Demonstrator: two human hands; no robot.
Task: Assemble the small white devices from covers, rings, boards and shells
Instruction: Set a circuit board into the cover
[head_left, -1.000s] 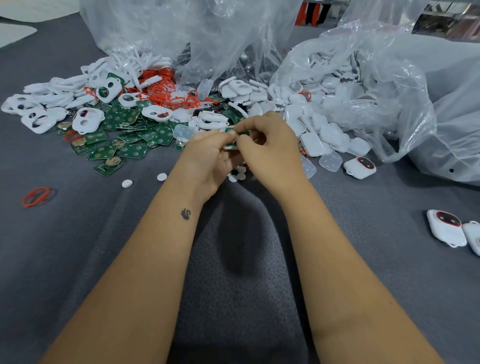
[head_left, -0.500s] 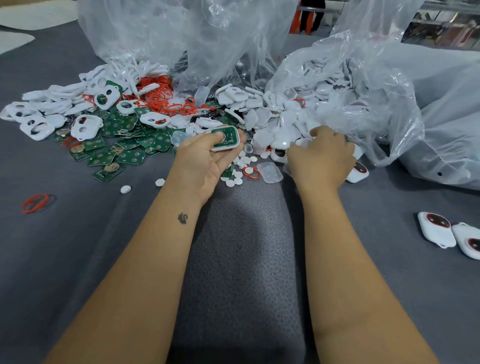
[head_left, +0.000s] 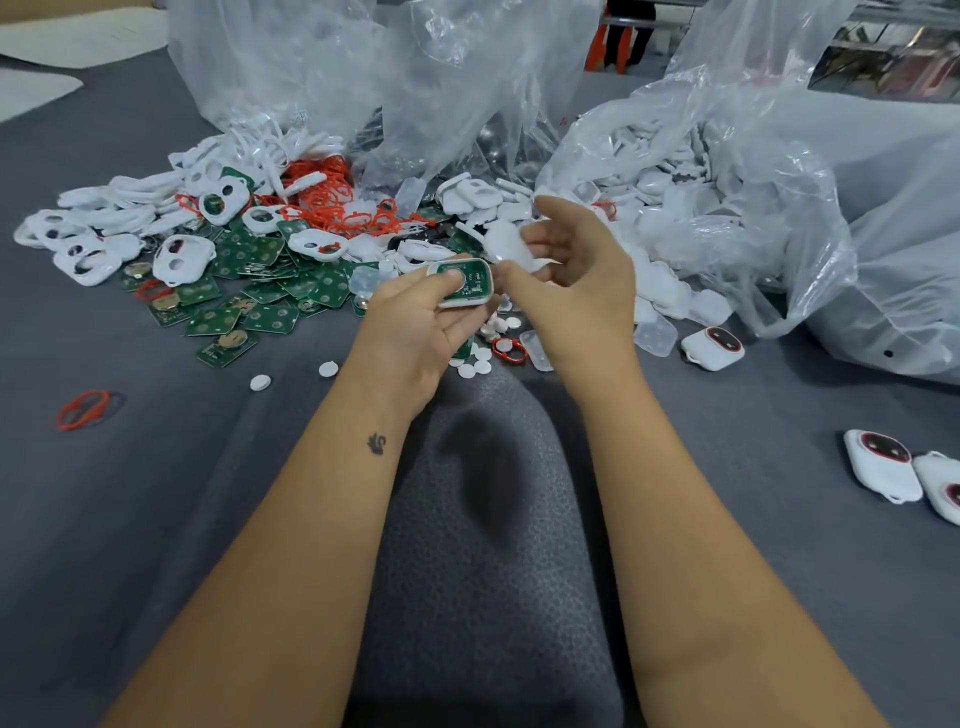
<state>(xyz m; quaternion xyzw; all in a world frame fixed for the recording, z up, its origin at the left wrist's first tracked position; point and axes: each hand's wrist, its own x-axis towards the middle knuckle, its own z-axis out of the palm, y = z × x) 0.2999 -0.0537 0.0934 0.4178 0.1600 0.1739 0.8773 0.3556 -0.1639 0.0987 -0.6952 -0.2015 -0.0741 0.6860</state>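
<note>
Two hands meet above the grey felt-like table (head_left: 156, 519). The left hand (head_left: 415, 332) grips a rounded white cover (head_left: 462, 283) with a green circuit board seated inside, thumb pressed on it. The right hand (head_left: 571, 280) pinches a blurred white shell (head_left: 506, 244), probably smooth plastic. No lettering is legible. Green boards (head_left: 270, 291) and orange rings (head_left: 332, 208) lie heaped beside crinkled clear bags (head_left: 753, 208).

Even light; right hand (head_left: 574, 275) (perhaps) motion-blurred.
</note>
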